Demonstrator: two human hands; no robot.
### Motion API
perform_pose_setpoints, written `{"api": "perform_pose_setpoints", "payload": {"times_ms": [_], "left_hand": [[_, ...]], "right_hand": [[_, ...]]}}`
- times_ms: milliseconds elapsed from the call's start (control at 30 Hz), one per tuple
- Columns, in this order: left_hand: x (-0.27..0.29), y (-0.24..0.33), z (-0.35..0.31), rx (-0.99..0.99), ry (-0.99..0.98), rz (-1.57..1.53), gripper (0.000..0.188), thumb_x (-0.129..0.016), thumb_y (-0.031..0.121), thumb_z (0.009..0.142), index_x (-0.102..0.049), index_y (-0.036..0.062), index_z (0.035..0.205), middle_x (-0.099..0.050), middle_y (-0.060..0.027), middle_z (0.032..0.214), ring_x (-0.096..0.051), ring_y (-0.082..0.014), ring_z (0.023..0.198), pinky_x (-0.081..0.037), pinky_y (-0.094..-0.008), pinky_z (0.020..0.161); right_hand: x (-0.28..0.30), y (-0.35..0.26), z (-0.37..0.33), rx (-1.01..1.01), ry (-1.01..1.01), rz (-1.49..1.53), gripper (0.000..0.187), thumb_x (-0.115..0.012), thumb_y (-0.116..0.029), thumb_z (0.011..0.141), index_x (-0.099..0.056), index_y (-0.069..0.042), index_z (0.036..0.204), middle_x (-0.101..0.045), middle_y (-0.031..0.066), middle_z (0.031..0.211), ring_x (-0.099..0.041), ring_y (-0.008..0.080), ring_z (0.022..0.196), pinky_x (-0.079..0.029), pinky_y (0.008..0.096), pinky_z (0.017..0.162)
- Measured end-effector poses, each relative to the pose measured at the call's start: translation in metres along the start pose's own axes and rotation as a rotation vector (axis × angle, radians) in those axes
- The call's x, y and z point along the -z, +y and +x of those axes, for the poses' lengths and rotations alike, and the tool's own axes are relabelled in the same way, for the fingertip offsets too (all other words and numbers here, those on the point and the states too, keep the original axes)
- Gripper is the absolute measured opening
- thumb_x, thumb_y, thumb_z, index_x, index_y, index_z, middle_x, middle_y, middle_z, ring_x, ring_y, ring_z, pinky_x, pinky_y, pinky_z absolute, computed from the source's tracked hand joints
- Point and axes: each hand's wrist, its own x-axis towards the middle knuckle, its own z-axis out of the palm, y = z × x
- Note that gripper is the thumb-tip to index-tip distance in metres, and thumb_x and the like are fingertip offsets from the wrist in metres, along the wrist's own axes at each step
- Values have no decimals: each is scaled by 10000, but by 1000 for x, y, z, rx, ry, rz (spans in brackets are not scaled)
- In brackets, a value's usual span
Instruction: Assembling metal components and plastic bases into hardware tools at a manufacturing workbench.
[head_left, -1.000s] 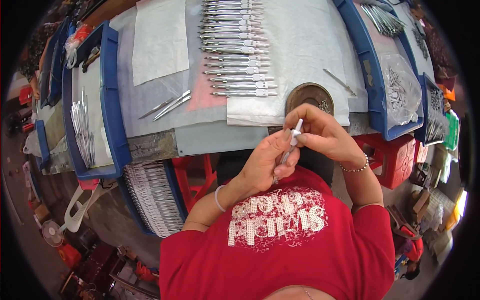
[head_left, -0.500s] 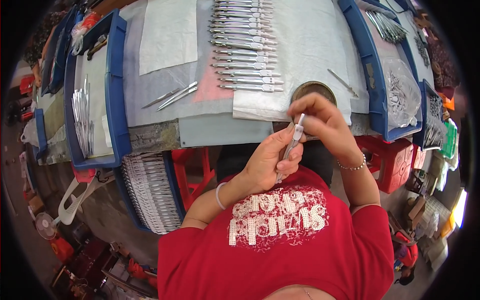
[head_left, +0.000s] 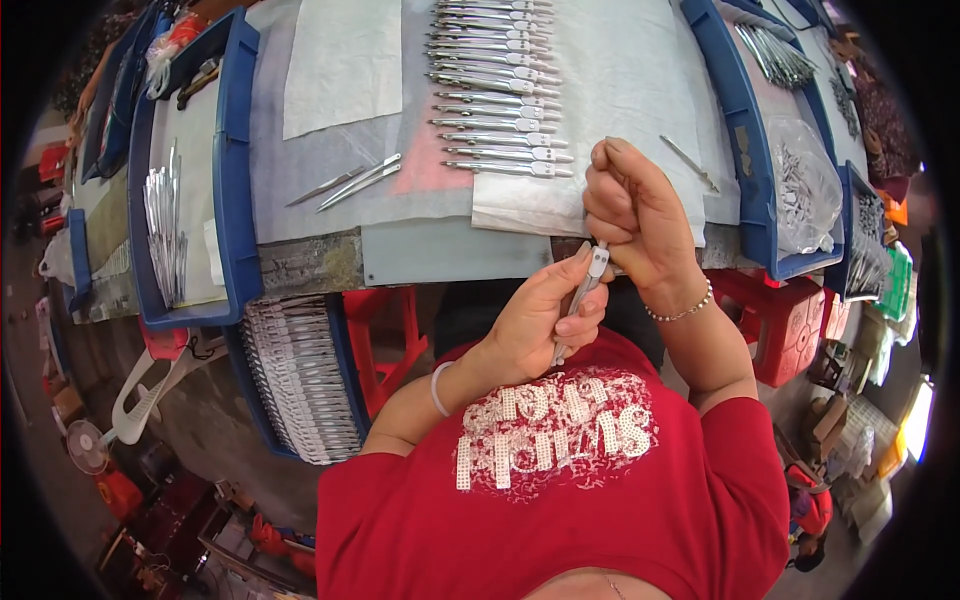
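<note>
In front of my chest, my left hand (head_left: pixel 552 312) is wrapped round a slim silver metal tool (head_left: pixel 598 263) that looks like a drawing compass, held tilted with its light, two-dotted head up. My right hand (head_left: pixel 637 215) is curled closed over the narrow upper end of the same tool and hides that end. Just beyond the hands, a row of similar silver compasses (head_left: pixel 515 139) lies on the table, side by side. To their left, several loose pointed metal pieces (head_left: pixel 362 185) rest on the cloth, and a single one (head_left: pixel 688 162) lies to the right.
A blue tray (head_left: pixel 238 170) with thin metal rods stands at the left. Another blue tray (head_left: pixel 757 180) at the right holds a clear bag (head_left: pixel 803 190) of small parts. Below the table's left edge sits a bin of stacked compasses (head_left: pixel 300 375). Red stools (head_left: pixel 775 325) stand under the table.
My right hand has gone from loosely spread fingers to a closed grip on the tool's upper end. It now covers the round dish behind it. The left hand has barely moved.
</note>
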Motion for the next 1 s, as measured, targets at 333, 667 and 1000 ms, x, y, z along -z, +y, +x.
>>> {"api": "perform_pose_setpoints", "payload": {"times_ms": [333, 667, 1000], "left_hand": [[-8, 23, -10, -13, 131, 105, 185, -359, 219, 973, -477, 85, 1022, -501, -37, 641, -349, -67, 418, -268, -186, 387], [-28, 32, -37, -136, 195, 454, 282, -407, 160, 952, -425, 51, 1212, -581, -41, 898, -525, -75, 642, -387, -182, 502], [-128, 7, -135, -1685, -422, 890, 314, -511, 252, 923, -467, 132, 1210, -547, -26, 958, -536, -121, 748, -496, -308, 629]], "right_hand": [[-27, -29, -35, 516, -440, -1792, 225, -608, 1, 724, -568, -14, 945, -570, 73, 911, -561, 208, 839, -456, 322, 725], [-63, -32, -37, 735, -858, -2209, 157, -578, -173, 696, -508, -58, 775, -462, 29, 743, -485, 156, 699, -368, 281, 599], [-17, -41, 57, 546, -170, -1947, 171, -598, -28, 742, -541, -6, 901, -542, 158, 836, -554, 329, 720, -450, 371, 644]]}}
